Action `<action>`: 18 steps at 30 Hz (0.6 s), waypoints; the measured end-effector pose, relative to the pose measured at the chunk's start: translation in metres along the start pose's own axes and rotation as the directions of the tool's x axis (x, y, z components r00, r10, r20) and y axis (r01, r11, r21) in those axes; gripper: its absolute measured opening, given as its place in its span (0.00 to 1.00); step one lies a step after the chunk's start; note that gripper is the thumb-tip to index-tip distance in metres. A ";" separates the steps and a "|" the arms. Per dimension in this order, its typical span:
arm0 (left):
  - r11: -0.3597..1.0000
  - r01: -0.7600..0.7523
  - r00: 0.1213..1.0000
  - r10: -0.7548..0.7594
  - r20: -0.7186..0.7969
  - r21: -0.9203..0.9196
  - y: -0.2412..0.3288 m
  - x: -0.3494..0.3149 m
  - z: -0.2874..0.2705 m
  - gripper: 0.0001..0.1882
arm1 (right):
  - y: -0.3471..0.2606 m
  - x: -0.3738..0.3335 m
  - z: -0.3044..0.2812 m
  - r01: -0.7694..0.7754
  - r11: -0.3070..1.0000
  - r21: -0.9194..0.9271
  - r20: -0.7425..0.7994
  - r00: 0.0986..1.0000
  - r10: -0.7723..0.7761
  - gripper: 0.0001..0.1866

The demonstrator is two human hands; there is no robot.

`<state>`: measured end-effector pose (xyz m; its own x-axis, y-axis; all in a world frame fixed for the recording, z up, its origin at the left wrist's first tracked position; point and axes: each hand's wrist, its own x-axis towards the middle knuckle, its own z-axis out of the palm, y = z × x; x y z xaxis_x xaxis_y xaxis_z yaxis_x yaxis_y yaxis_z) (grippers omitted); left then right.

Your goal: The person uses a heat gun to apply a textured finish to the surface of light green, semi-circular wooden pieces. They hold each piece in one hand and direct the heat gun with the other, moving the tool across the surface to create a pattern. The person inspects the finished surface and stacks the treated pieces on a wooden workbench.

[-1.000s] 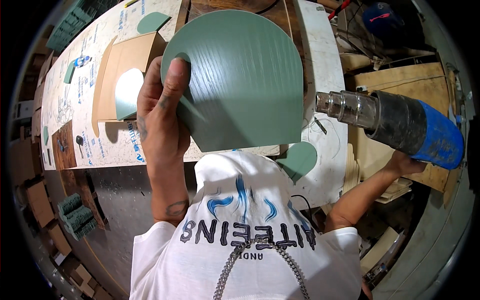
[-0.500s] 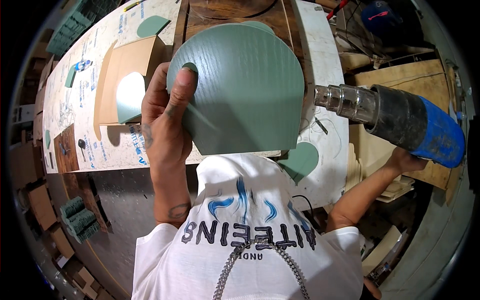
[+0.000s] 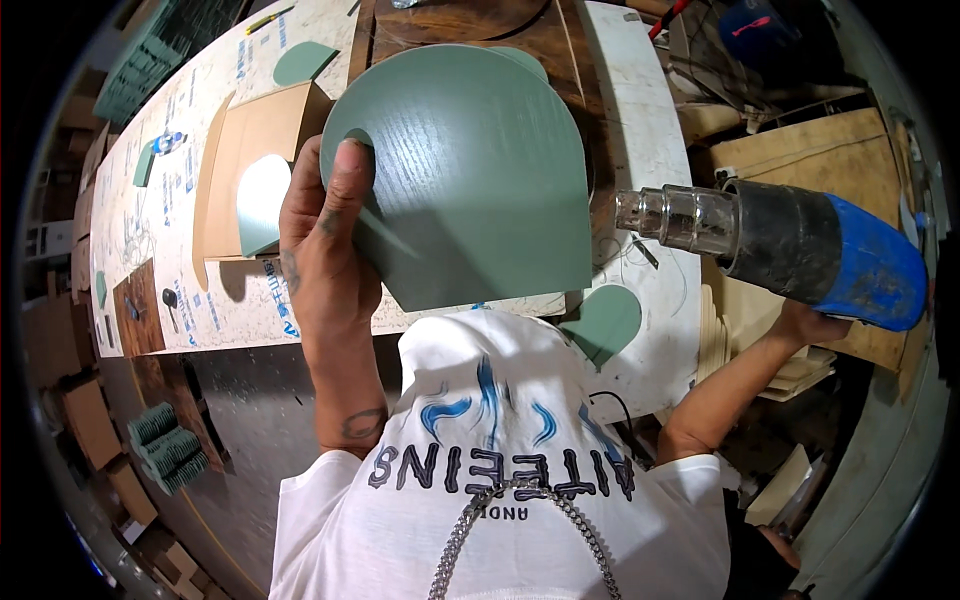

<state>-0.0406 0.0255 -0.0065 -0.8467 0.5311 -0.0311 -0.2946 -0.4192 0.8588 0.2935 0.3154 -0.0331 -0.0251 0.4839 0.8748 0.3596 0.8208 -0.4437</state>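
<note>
My left hand grips a green wood-grained panel by its left edge, thumb across the face. The panel has a rounded top and a straight lower edge, and it is held up above the workbench. A blue and black heat gun is in my right hand, whose fingers are wrapped round the handle and partly hidden. The metal nozzle points left at the panel's right edge, a small gap away.
An open cardboard box with a green and white piece stands left on the white workbench. Another green piece lies under the panel's lower right. Stacked green pieces rest at lower left. A wooden board is at right.
The panel has shifted slightly left and tilted a little, its right side raised. The heat gun has moved a little to the left, its nozzle slightly lower.
</note>
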 end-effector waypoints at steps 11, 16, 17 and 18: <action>0.998 -0.042 0.999 0.041 0.031 0.050 -0.001 0.006 -0.010 0.19 | 0.003 -0.007 -0.006 0.016 1.000 0.021 -0.043 0.999 -0.015 0.28; 0.999 -0.035 0.998 0.034 0.055 0.018 0.001 0.007 -0.011 0.19 | 0.013 -0.010 -0.014 -0.346 0.881 0.321 -0.067 0.920 0.386 0.37; 0.999 -0.038 0.998 0.037 0.055 0.013 0.003 0.006 -0.010 0.19 | 0.013 -0.010 -0.014 -0.352 0.887 0.300 -0.057 0.921 0.385 0.35; 0.999 -0.043 0.997 0.042 0.059 0.011 0.003 0.006 -0.010 0.19 | 0.012 -0.010 -0.016 -0.357 0.892 0.275 -0.050 0.922 0.384 0.34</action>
<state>-0.0508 0.0202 -0.0090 -0.8308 0.5554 0.0349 -0.2533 -0.4332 0.8649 0.3127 0.3158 -0.0445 0.1615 0.7465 0.6455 0.0731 0.6432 -0.7622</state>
